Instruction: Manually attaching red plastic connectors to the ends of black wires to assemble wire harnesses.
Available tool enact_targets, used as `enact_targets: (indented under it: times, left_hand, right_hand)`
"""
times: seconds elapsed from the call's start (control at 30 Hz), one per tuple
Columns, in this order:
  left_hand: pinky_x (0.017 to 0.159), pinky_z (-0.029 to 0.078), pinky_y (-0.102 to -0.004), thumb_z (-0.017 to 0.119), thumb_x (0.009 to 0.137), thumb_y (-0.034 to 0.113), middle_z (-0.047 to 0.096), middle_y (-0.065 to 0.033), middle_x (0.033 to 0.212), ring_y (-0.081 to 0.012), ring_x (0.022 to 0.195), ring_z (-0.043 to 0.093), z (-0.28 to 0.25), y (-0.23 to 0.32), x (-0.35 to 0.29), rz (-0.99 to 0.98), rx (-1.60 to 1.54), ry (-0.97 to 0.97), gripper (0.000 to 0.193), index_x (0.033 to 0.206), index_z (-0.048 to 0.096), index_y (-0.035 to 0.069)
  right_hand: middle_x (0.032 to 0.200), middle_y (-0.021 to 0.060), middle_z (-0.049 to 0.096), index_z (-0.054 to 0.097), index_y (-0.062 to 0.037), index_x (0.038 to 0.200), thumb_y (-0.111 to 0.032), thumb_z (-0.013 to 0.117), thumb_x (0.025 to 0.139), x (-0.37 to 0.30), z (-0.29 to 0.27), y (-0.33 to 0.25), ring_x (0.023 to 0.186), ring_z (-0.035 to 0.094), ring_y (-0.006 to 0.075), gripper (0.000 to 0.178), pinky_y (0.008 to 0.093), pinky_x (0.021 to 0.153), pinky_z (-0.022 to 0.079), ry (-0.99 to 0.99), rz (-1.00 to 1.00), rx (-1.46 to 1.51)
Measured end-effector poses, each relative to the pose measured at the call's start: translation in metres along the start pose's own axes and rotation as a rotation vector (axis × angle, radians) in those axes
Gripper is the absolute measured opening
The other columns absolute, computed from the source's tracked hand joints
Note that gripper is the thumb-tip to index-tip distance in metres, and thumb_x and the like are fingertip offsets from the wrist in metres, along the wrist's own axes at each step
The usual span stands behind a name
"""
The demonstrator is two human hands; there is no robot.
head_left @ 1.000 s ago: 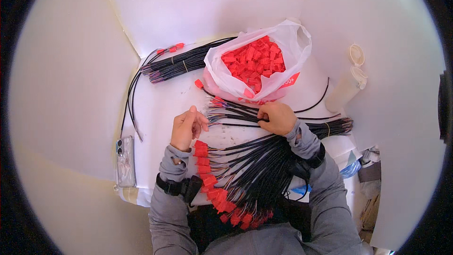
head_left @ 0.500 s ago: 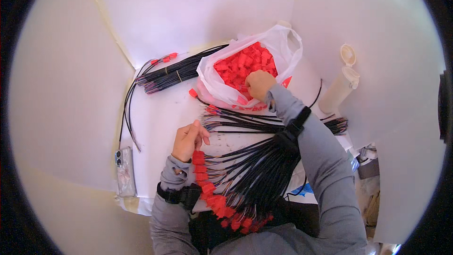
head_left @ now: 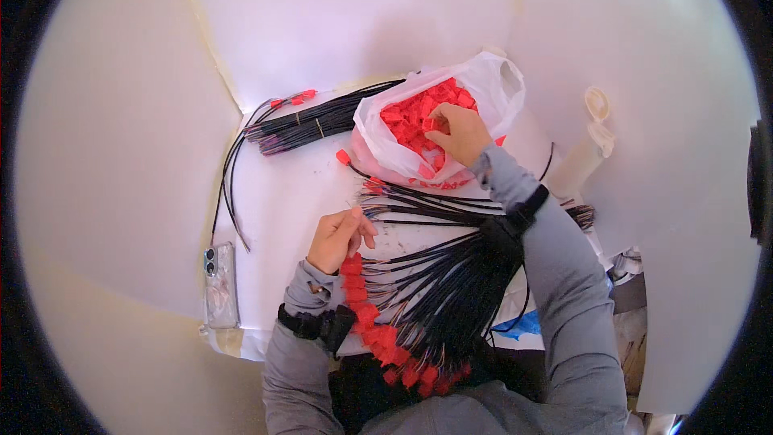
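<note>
Over the white plastic bag [head_left: 372, 149], which is filled with red plastic connectors [head_left: 411, 125], my right hand [head_left: 460, 135] pinches one red connector [head_left: 437, 124] between thumb and fingers. My left hand [head_left: 334, 243] hovers low above the white table, thumb and index drawn together and the other fingers curled. Whatever lies between those fingertips is too small to make out. Just below this hand runs a row of red connectors [head_left: 354, 282] fitted on the ends of a fanned bunch of black cables [head_left: 459, 298]. Beyond it lie other black cables [head_left: 435, 213], mostly with bare coloured wire ends.
A tied bundle of black cables [head_left: 310, 127] lies behind, left of the bag. Several loose cables [head_left: 225, 185] hang down the table's left side. A phone [head_left: 220, 286] rests at the left edge. An uncapped cream bottle [head_left: 584, 163] stands at the right. Pale partitions [head_left: 322, 16] enclose the table.
My right hand has lifted out from among the connectors, now with one red connector at its fingertips. My left hand keeps nearly the same pose. The whole view has shifted slightly.
</note>
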State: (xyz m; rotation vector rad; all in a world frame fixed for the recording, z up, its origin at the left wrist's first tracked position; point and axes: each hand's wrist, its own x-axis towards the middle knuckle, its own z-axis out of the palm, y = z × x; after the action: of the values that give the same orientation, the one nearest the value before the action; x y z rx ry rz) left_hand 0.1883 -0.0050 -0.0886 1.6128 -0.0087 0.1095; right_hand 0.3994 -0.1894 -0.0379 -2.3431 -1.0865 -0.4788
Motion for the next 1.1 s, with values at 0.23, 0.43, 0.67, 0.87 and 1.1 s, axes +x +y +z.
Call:
enact_targets:
  times: [0.23, 0.43, 0.67, 0.87, 1.1]
  left_hand:
    - [0.041, 0.033, -0.0174, 0.05, 0.086, 0.015, 0.058, -0.0073, 0.073, -0.0055, 0.044, 0.041, 0.01, 0.015, -0.006, 0.062, -0.06, -0.088, 0.017, 0.092, 0.055, 0.0]
    - [0.053, 0.038, -0.0168, 0.06, 0.076, 0.004, 0.053, -0.0028, 0.092, -0.0046, 0.061, 0.045, 0.017, 0.02, -0.007, 0.185, -0.091, -0.126, 0.033, 0.108, 0.054, 0.005]
    - [0.054, 0.039, -0.0185, 0.067, 0.07, 0.005, 0.048, -0.0023, 0.092, -0.0079, 0.065, 0.046, 0.021, 0.013, -0.002, 0.264, 0.235, -0.144, 0.039, 0.108, 0.058, 0.011]
    - [0.057, 0.043, -0.0217, 0.071, 0.066, 0.005, 0.048, -0.0051, 0.092, -0.0111, 0.068, 0.05, 0.02, 0.01, 0.0, 0.295, 0.425, -0.107, 0.035, 0.099, 0.06, 0.01]
    - [0.072, 0.045, -0.0277, 0.069, 0.066, 0.003, 0.052, -0.0098, 0.098, -0.0189, 0.082, 0.056, 0.024, 0.014, 0.004, 0.481, 0.512, -0.129, 0.026, 0.09, 0.06, 0.005]
  right_hand:
    - [0.086, 0.0025, 0.059, 0.056, -0.0002, 0.1, -0.004, 0.062, 0.077, -0.073, -0.034, -0.057, 0.079, 0.056, 0.0085, 0.023, 0.0237, 0.07, 0.047, -0.461, 0.179, 1.251]
    - [0.087, 0.003, 0.059, 0.056, 0.0003, 0.1, 0.002, 0.064, 0.074, -0.094, -0.002, -0.069, 0.08, 0.055, 0.0081, 0.028, 0.0228, 0.072, 0.047, -0.547, 0.16, 1.299]
    - [0.089, 0.0032, 0.06, 0.057, 0.0012, 0.101, 0.0, 0.063, 0.075, -0.101, 0.017, -0.058, 0.08, 0.055, 0.0072, 0.027, 0.0224, 0.072, 0.046, -0.597, 0.22, 1.308]
    - [0.09, 0.0046, 0.06, 0.057, 0.0007, 0.106, -0.003, 0.06, 0.078, -0.107, 0.021, -0.059, 0.08, 0.054, 0.008, 0.028, 0.0223, 0.071, 0.045, -0.585, 0.07, 1.256]
    - [0.079, 0.0078, 0.061, 0.06, 0.0015, 0.098, -0.01, 0.059, 0.08, -0.107, 0.017, -0.061, 0.071, 0.056, 0.0087, 0.021, 0.0233, 0.064, 0.045, -0.564, -0.023, 1.109]
